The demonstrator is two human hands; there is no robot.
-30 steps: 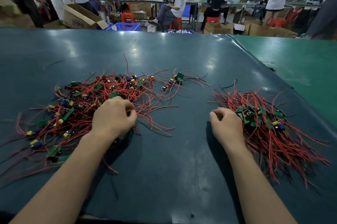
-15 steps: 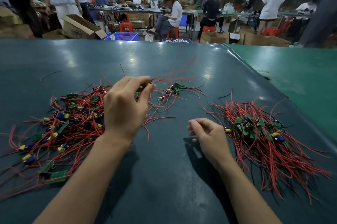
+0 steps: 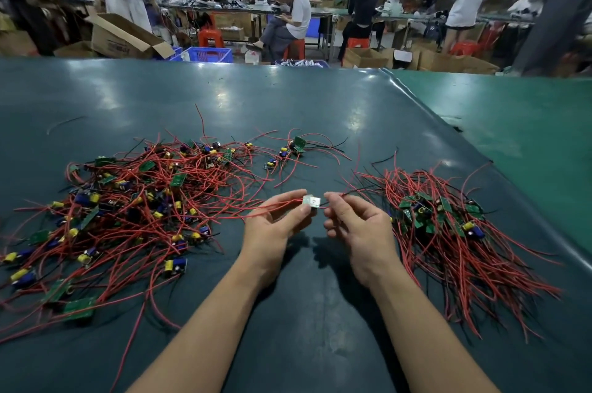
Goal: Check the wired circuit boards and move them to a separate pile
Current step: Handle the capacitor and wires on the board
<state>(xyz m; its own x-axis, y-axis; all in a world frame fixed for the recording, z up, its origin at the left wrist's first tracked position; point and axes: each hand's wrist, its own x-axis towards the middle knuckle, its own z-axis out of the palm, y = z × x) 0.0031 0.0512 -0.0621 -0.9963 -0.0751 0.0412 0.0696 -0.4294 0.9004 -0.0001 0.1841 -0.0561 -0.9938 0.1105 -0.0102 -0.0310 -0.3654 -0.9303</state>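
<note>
Holding one small circuit board (image 3: 311, 201) between them, the left hand (image 3: 275, 226) and right hand (image 3: 358, 227) meet above the dark green surface (image 3: 288, 98), roughly at its middle. Left fingers (image 3: 288, 199) are curled, thumb and forefinger pinching the board's left edge; right fingers (image 3: 333, 200) are curled too, pinching its right edge or the wires there — which of the two cannot be told. Red wires (image 3: 256, 211) trail from the held board leftward across the left hand. To the left of the held board lies the large loose pile (image 3: 128, 207) of boards with red and black leads, yellow and blue components showing among them. To the right of the held board lies the tighter pile (image 3: 448, 232), its boards gathered together and its leads fanning toward the near edge. Beyond the far edge of the surface — cardboard boxes (image 3: 121, 37), a blue crate (image 3: 208, 54) and seated workers (image 3: 294, 18).
</note>
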